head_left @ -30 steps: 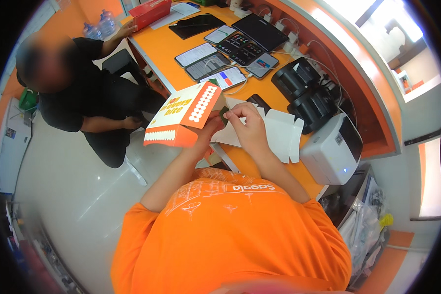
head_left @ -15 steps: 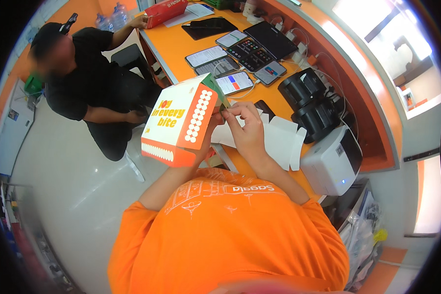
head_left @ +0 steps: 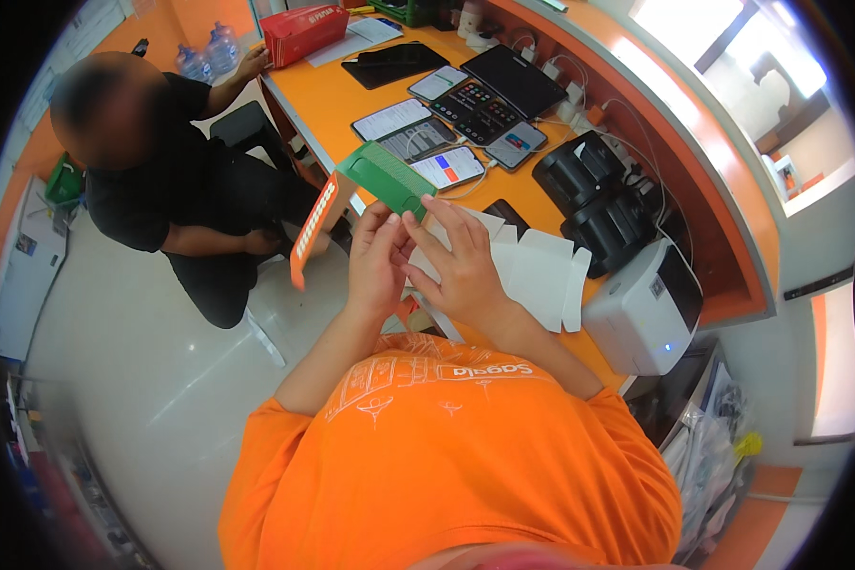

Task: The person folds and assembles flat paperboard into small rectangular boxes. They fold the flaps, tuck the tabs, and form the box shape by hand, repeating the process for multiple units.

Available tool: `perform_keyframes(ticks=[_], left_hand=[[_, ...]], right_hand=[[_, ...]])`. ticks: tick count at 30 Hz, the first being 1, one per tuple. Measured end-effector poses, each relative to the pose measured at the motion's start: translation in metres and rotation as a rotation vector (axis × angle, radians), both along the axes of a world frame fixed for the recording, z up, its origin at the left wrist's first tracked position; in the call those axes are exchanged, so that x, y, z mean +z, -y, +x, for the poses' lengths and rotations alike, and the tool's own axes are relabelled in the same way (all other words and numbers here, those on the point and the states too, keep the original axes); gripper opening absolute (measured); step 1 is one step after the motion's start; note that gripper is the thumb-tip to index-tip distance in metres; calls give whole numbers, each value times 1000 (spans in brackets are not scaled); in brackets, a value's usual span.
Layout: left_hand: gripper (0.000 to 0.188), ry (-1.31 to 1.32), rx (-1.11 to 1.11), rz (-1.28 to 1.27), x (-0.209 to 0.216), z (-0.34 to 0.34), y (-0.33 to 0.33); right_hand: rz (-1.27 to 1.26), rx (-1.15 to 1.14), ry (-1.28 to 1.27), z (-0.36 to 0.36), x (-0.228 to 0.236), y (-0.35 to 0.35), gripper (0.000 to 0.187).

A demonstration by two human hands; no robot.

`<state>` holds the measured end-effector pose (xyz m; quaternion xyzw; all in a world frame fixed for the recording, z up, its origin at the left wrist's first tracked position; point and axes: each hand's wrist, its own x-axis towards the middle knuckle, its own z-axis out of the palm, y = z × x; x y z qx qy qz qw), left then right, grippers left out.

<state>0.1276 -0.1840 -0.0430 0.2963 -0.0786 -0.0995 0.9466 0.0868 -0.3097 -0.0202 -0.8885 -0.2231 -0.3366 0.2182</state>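
I hold a folding cardboard food box over the near edge of the orange table, its green panel [head_left: 389,179] uppermost and its orange side [head_left: 317,226] on the left. My left hand [head_left: 375,264] grips the box's near end from below, thumb at the edge of the green panel. At the panel's near right corner, my right hand [head_left: 458,258] has its fingers closed on the edge beside a small slot or tab. The inside of the box and the underside fingers are hidden. A flat white cardboard blank [head_left: 540,274] lies just right of my hands.
Several phones [head_left: 389,120] and a black tablet [head_left: 513,78] with cables cover the table [head_left: 323,90]. Black cylindrical devices [head_left: 606,204] and a white printer [head_left: 644,309] stand right. A seated person [head_left: 190,180] at left touches a red box [head_left: 302,36].
The box has turned in my hands: its printed white face has swung out of sight and the green panel now faces up. My hands have come together on its near end.
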Motion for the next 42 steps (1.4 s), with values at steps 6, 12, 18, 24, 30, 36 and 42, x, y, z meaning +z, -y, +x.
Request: perform_keyframes(ticks=[6, 12, 18, 24, 30, 36, 42], left_hand=[[23, -83, 79, 24, 27, 10, -23], [28, -152, -194, -376, 44, 16, -64], [37, -39, -174, -469, 50, 3, -42], [47, 240, -64, 221, 46, -17, -12], [40, 203, -85, 251, 43, -8, -23], [21, 435, 235, 777, 48, 0, -36], [10, 732, 581, 1082, 44, 0, -32]], right_hand=[[180, 208, 52, 14, 4, 12, 62], [157, -7, 145, 25, 11, 34, 60], [191, -28, 271, 27, 23, 26, 43], [38, -28, 366, 13, 31, 6, 41], [128, 55, 371, 19, 29, 6, 33], [196, 30, 292, 16, 33, 15, 22], [877, 65, -157, 14, 26, -3, 17]])
